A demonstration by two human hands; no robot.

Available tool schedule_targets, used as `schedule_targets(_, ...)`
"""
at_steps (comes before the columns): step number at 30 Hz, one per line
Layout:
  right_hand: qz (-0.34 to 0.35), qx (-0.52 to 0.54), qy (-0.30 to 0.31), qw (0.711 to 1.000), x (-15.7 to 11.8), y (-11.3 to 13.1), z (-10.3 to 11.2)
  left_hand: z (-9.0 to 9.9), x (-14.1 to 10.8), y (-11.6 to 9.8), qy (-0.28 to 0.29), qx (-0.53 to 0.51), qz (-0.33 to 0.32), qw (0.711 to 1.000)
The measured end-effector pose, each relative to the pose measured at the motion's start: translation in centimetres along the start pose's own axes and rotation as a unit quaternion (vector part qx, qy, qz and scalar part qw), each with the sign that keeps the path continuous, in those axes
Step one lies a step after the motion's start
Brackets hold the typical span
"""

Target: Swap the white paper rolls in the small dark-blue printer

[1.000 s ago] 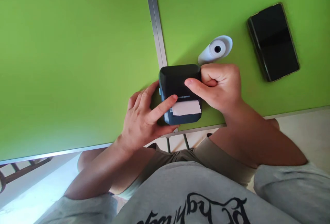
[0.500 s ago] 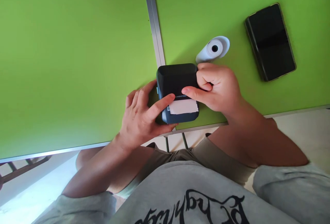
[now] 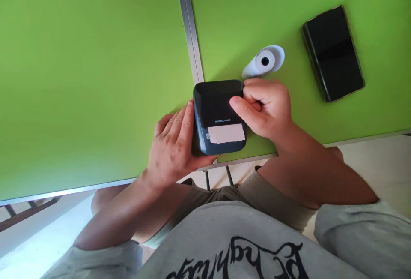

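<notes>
A small dark label printer (image 3: 218, 105) with a black lid and bluish base stands at the table's near edge. A strip of pale paper (image 3: 226, 133) sticks out of its front slot. My left hand (image 3: 171, 148) is pressed along the printer's left side, its thumb below the front edge. On the other side, my right hand (image 3: 268, 105) grips the right edge with curled fingers, thumb resting on the lid. The lid looks closed. Just beyond my right hand lies a white paper roll (image 3: 261, 62) with a dark core and a loose outer end.
A black phone-like device (image 3: 334, 54) in a case lies to the right on the green table (image 3: 96, 77). A metal strip (image 3: 189, 26) divides the tabletop panels. My lap and grey shirt (image 3: 231, 236) are close below the table's edge.
My left index finger has left the printer's lid and now lies along its left side. My right thumb has shifted slightly up on the lid.
</notes>
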State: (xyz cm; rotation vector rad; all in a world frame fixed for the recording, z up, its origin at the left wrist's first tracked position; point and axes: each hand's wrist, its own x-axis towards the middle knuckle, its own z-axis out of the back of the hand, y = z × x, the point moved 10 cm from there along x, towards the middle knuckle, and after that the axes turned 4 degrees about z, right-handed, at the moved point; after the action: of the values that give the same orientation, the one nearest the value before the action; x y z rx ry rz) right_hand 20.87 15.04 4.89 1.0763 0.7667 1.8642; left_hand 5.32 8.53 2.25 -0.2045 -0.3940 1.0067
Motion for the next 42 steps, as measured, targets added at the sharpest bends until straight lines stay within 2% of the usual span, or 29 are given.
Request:
schedule_targets(9, 0.008, 0.0, -0.004, 1.0, 0.1, 0.3, 0.0, 0.0, -0.3, -0.5, 0.004, 0.02, -0.017, 1.0)
schedule_targets(25, -0.005, 0.002, -0.012, 1.0, -0.1, -0.1, -0.1, 0.0, -0.3, 0.2, 0.025, -0.031, 0.001, 0.999)
schedule_targets(42, 0.018, 0.01, -0.005, 1.0, 0.0, 0.5, -0.2, -0.2, -0.1, 0.5, 0.048, -0.039, 0.025, 0.998)
